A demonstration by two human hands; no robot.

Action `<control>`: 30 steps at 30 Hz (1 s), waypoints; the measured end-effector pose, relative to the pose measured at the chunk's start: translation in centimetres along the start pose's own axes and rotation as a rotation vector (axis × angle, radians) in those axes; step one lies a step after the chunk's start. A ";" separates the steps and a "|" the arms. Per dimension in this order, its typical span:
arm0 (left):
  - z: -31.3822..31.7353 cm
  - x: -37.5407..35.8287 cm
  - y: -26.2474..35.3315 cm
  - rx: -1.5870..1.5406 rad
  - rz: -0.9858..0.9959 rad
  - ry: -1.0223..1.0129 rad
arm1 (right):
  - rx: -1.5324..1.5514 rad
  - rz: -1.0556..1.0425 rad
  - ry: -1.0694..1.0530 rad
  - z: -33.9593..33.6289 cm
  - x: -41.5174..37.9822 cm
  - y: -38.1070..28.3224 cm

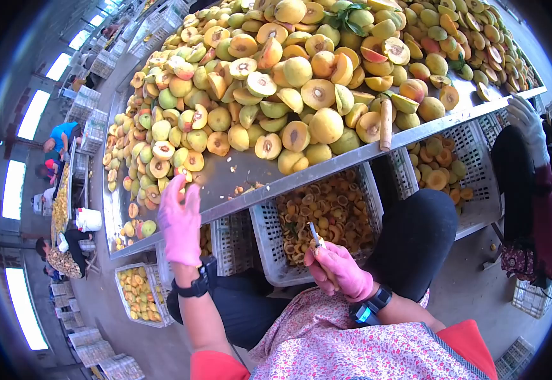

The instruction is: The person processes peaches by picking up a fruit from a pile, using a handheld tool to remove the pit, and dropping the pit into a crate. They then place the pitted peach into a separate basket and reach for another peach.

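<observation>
My left hand [182, 221], in a pink glove, is raised at the table's near edge with its fingers apart. It holds nothing, and its fingertips overlap the halved peaches [160, 168] in view; whether they touch cannot be made out. Above my lap, my right hand [342, 272], also gloved in pink, is closed around a small pitting knife [316, 233] whose narrow metal tip points up. Most of its handle is hidden by my fingers. A large heap of whole and cut yellow-green peaches [298, 71] covers much of the metal table [225, 180].
A wooden handle [386, 123] lies across the table's raised rim. Below are a crate of peach pieces [326, 212], a crate of fruit [444, 171] and another crate [138, 294] at left. A co-worker's white-gloved hand [529, 123] is at the right.
</observation>
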State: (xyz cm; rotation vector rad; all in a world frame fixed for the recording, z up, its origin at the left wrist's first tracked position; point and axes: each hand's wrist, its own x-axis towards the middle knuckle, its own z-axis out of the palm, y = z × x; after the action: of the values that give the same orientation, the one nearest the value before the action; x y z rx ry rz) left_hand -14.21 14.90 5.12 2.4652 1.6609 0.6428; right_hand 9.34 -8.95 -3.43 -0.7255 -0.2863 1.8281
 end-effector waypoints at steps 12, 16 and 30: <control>6.4 9.4 5.4 -1.007 -0.366 -0.538 | -0.172 -0.008 0.011 -0.1 -0.7 -1.4; 2.9 2.4 8.1 -1.561 -0.532 -0.572 | -0.442 -0.085 0.102 0.3 -0.5 -1.4; 6.7 -11.8 14.5 -1.286 -0.446 -0.097 | -1.038 -0.244 0.217 3.7 -0.6 -1.3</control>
State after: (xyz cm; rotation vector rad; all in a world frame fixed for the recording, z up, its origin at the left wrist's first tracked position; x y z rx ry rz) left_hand -2.74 -0.57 0.18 1.1545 1.0779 1.0277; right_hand 8.23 -8.45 0.39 -1.4978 -1.1622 1.2671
